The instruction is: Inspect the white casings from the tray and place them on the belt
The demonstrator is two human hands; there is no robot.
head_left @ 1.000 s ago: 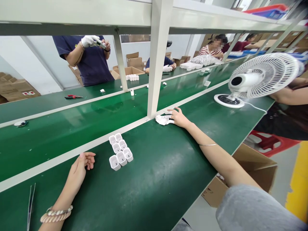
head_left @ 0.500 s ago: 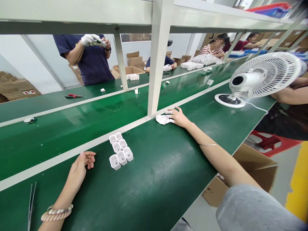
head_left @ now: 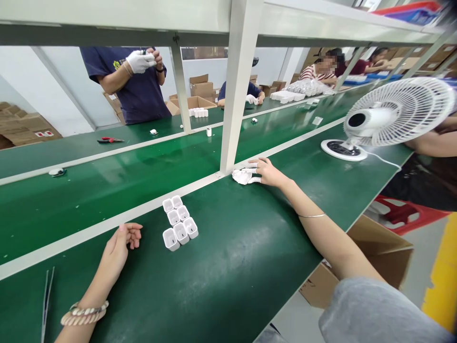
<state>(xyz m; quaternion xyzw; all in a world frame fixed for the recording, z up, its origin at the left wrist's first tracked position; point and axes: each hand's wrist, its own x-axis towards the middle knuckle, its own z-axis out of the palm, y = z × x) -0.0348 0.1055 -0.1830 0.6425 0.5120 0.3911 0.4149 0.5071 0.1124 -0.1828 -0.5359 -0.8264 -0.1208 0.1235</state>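
Observation:
My right hand (head_left: 267, 172) reaches out with its fingers apart, some fingertips wrapped in white. These fingertips are beside a crumpled white piece (head_left: 242, 176) at the foot of the white post; it does not look gripped. My left hand (head_left: 123, 240) rests near the pale rail with loosely curled fingers, and nothing shows in it. Between my hands, several open white square cups (head_left: 180, 232) stand in a cluster on the green table (head_left: 221, 271). Metal tweezers (head_left: 46, 302) lie left of my left forearm.
A white post (head_left: 237, 85) rises from the rail. At the right stands a white fan (head_left: 392, 114). On the green belt are a small white part (head_left: 209, 131) and a white-and-dark part (head_left: 57, 172). People sit or stand across; a cardboard box (head_left: 378, 252) is below the table's right edge.
Small parts on the belt have moved to the right. The gloved hand of the person across has shifted. My hands have hardly moved.

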